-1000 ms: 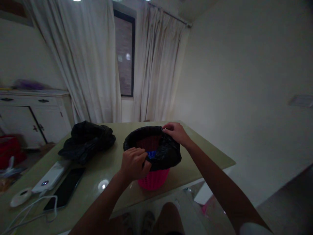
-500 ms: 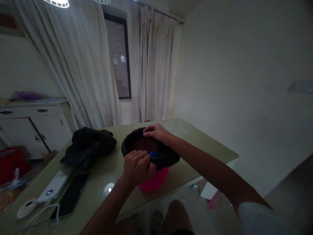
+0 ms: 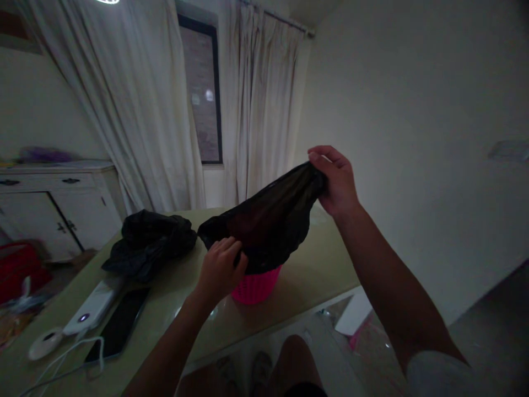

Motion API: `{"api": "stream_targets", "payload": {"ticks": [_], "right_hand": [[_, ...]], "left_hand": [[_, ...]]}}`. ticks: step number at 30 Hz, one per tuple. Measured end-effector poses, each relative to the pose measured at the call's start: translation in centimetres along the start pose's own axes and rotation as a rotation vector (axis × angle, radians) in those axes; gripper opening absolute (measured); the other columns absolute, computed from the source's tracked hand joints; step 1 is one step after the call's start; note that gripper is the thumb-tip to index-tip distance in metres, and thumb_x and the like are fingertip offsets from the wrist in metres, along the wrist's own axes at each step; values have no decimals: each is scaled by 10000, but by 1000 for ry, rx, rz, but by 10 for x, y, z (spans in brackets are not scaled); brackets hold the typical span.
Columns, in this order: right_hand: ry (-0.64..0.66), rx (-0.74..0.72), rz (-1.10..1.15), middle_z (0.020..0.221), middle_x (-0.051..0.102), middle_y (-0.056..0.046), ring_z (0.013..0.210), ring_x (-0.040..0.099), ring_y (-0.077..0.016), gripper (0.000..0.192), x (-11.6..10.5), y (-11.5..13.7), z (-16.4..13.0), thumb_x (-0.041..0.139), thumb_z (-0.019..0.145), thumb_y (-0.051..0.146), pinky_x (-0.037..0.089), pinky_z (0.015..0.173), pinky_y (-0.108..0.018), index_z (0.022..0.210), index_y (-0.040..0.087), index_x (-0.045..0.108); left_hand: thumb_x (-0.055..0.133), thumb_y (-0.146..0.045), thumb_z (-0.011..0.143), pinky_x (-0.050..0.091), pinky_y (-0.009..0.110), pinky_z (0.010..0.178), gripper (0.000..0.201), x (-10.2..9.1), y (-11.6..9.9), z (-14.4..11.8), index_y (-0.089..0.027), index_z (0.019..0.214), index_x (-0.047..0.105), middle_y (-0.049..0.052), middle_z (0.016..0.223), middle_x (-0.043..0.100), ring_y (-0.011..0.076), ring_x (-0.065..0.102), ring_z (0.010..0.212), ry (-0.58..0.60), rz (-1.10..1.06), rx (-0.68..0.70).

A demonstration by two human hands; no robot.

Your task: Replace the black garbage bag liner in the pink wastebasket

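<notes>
A pink plastic basket (image 3: 257, 285) with a slotted wall stands near the front edge of the table. Over its top lies a black plastic bag (image 3: 276, 220), its right side stretched up and outward. My right hand (image 3: 336, 182) pinches that raised edge, well above and to the right of the basket. At the near left of the rim, my left hand (image 3: 223, 267) is closed around the bag's edge. The bag covers the basket's upper part, and a dark reddish patch shows through inside it.
Left on the green table (image 3: 306, 300) lies another crumpled black bag (image 3: 151, 242). Nearer me are a black phone (image 3: 119, 320), a white power bank (image 3: 93, 309) with a cable (image 3: 78, 350), and a round white object (image 3: 45, 344). A white cabinet (image 3: 61, 204) stands beyond.
My right hand has moved up and to the right, drawing the bag's edge away from the basket. My left hand stays near the rim, slightly higher. The blue patch inside no longer shows.
</notes>
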State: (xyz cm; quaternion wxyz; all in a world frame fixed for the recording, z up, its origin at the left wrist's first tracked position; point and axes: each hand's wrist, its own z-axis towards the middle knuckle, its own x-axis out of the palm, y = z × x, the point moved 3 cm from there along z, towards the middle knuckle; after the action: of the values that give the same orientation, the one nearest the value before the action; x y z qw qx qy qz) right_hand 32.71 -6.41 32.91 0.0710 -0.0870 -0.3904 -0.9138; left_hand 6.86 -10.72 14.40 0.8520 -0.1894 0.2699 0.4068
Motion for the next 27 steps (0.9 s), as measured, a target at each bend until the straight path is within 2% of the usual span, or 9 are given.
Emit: {"api": "stream_targets", "payload": {"ticks": [3, 7, 10, 12, 16, 19, 23, 25, 27], "right_hand": [[-191, 95, -182, 758, 666, 4, 643, 572, -90, 218, -48, -14, 5, 850, 773, 245, 460, 599, -227, 934, 172, 722], [-196, 422, -417, 820, 708, -41, 624, 606, -112, 262, -95, -44, -12, 778, 830, 251, 491, 582, -251, 1072, 166, 729], [-64, 511, -768, 792, 705, -65, 584, 620, -156, 294, -117, -51, -19, 707, 887, 300, 536, 590, -315, 1145, 159, 722], [-44, 349, -1053, 917, 746, -122, 727, 701, -221, 304, -118, -40, -18, 686, 894, 310, 609, 742, -415, 1158, 164, 725], [83, -253, -1061, 1477, 627, -171, 1356, 617, -347, 520, -61, 2, -28, 684, 955, 480, 511, 1141, -592, 1413, 235, 659], [620, -300, -816, 1575, 572, -115, 1534, 463, -360, 857, 17, 6, -49, 905, 779, 551, 414, 1252, -561, 1542, 317, 591], [1236, -143, -702, 1244, 765, -40, 1266, 664, -293, 504, 82, -41, -61, 915, 806, 387, 501, 1118, -423, 1282, 307, 770], [1274, -27, -730, 1021, 790, -27, 988, 715, -230, 213, 87, -73, -53, 825, 895, 308, 533, 908, -334, 1094, 235, 809], [1122, 4, -757, 878, 759, -18, 835, 680, -190, 120, 86, -94, -43, 759, 945, 290, 482, 766, -289, 977, 180, 795]], "left_hand": [[560, -219, 1030, 531, 376, 831, 209, -16, 11, -8, -198, 948, 751, 63, 908, 756, 224, 702, 865, -273, -169, -74], [724, -222, 991, 572, 361, 1006, 149, -39, 16, -8, -241, 1122, 793, 54, 1149, 785, 205, 750, 1111, -619, -598, -273], [805, -234, 943, 600, 358, 1047, 118, -56, 9, 12, -265, 1055, 789, 23, 1150, 758, 212, 751, 1201, -687, -1063, -333], [868, -208, 878, 632, 310, 983, 142, -71, 3, 28, -272, 964, 774, -8, 1076, 724, 194, 767, 1152, -680, -1260, -309], [874, -60, 803, 640, 236, 894, 252, -100, -12, 56, -263, 911, 771, -9, 1046, 669, 161, 751, 1106, -605, -1238, -118], [819, -60, 839, 649, 273, 877, 257, -113, -32, 68, -267, 990, 796, 18, 1055, 655, 162, 732, 1015, -390, -1109, 3], [816, -130, 871, 665, 317, 873, 301, -118, -32, 66, -302, 1117, 808, 53, 1136, 706, 206, 735, 1041, -218, -1145, 108], [863, -196, 861, 648, 285, 928, 381, -116, -3, 58, -347, 1204, 790, 38, 1280, 717, 206, 714, 1177, -369, -1196, 42], [961, -343, 770, 600, 290, 1051, 673, -106, 36, 46, -401, 1391, 707, 16, 1550, 621, 227, 617, 1387, -513, -1182, -137]]}}
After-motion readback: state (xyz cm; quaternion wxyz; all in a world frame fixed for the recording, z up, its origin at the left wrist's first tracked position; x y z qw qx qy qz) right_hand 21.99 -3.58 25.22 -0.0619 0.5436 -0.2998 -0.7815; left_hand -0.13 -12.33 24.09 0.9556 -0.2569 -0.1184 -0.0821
